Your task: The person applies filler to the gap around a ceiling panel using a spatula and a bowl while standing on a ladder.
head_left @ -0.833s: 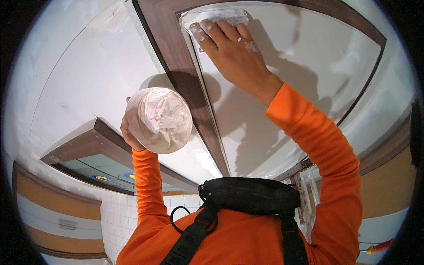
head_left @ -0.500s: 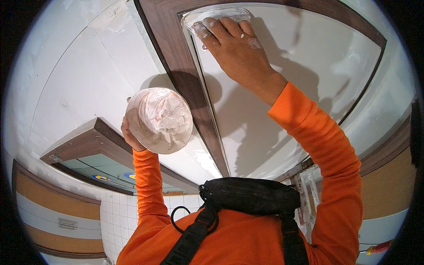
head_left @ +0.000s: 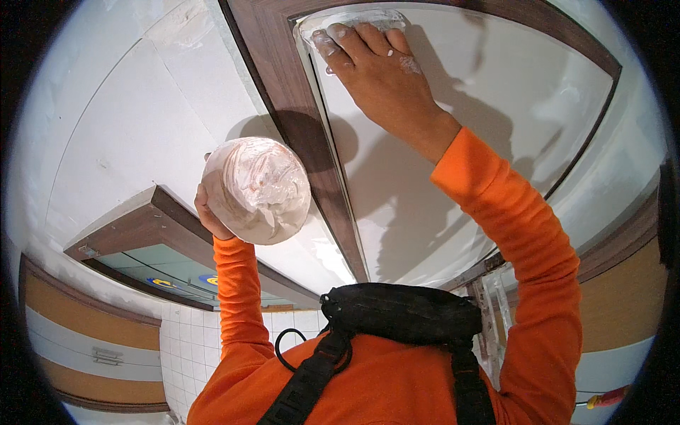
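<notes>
My left hand grips a round bowl from its outer left side; most of the fingers are hidden behind it. Whitish putty with pinkish streaks coats the inside of the bowl. At the top of the view, my right hand, smeared white on fingers and knuckles, is closed on a wide, putty-covered spreader. The spreader lies against the upper left corner of a white panel, along the dark brown wooden frame. Its full shape is hidden under my fingers.
Left of the frame runs a white wall surface with seams. Below it juts another brown frame around a glassy pane. Brown and white doors stand at lower left, beside white floor tiles. A screwdriver-like handle shows at lower right.
My right hand and the spreader have shifted very slightly to the right in view. The bowl in my left hand sits a touch higher; both grips are the same.
</notes>
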`<state>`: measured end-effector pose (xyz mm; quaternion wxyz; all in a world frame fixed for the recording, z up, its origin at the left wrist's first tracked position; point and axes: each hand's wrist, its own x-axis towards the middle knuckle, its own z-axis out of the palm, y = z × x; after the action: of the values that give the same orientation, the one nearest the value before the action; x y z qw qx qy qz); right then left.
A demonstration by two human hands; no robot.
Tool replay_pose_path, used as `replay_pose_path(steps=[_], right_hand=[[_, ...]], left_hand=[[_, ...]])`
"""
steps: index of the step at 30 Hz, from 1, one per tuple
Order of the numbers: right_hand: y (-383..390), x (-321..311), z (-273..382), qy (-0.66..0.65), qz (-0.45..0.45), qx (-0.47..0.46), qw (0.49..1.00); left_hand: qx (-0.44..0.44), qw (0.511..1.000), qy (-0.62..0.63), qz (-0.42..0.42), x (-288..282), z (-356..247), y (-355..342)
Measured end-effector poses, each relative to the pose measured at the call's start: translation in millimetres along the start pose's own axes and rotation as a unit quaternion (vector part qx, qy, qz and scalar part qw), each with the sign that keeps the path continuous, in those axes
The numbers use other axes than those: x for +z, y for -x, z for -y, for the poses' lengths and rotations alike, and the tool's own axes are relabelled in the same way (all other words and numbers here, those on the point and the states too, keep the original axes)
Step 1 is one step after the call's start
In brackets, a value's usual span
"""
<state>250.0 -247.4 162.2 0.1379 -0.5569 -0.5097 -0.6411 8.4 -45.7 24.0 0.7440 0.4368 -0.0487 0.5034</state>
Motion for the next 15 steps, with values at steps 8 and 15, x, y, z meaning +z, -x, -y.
replay_pose_path(steps=[8,15], right_hand=[[5.6,0.3,-1.4,-0.001,0.033,-0.044,0.998],[63.9,-6.2,21.1,-0.061,0.105,-0.09,0.989]], left_hand=[[-0.004,1.0,0.011,-0.011,-2.8,-0.2,-1.3],[-0.011,0.998,0.047,-0.034,5.5,1.2,0.0]])
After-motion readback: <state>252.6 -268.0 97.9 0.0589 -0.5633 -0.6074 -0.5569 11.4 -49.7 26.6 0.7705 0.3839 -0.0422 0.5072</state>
